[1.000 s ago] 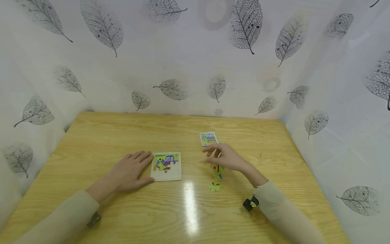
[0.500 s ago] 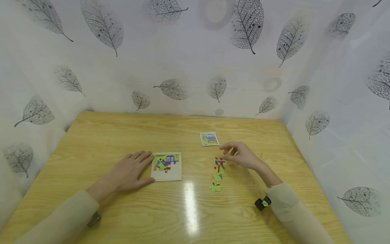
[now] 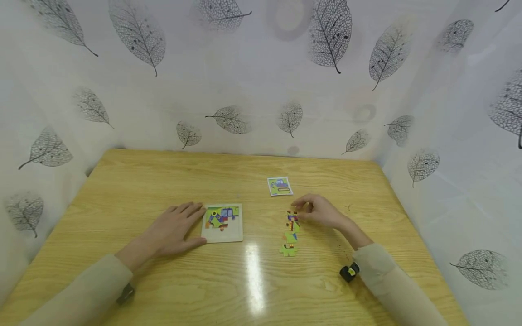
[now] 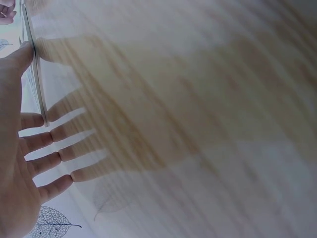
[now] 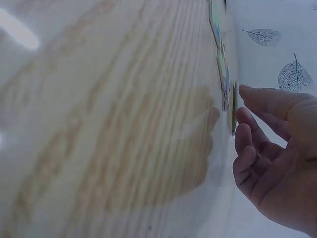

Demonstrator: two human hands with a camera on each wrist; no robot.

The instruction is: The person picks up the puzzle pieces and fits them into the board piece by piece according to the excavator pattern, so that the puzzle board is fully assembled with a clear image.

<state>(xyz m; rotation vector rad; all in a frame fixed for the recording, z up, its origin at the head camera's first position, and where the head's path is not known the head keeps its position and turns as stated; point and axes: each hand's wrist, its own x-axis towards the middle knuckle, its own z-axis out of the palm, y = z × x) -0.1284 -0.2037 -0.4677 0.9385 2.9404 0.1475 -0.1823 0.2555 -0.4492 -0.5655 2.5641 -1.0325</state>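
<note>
A square puzzle board (image 3: 234,232) lies left of the table's middle, its upper left part filled with pieces showing a blue and purple vehicle. My left hand (image 3: 173,228) lies at its left edge; in the left wrist view the thumb and straight fingers (image 4: 42,163) touch the board's edge. Right of the board, several loose puzzle pieces (image 3: 291,237) run in a column towards me. My right hand (image 3: 322,212) is beside the topmost loose piece (image 3: 292,214), fingers bent and thumb apart from them. In the right wrist view nothing shows between its thumb and fingers (image 5: 250,134).
A small white-bordered picture card (image 3: 279,186) of the vehicle lies behind the loose pieces. The wooden table (image 3: 195,285) carries a bright light reflection. Leaf-printed white curtains (image 3: 261,90) stand around its back and sides.
My right hand first moved right, off the loose pieces, then a little down and left to the topmost one. My left hand and the board stayed where they were.
</note>
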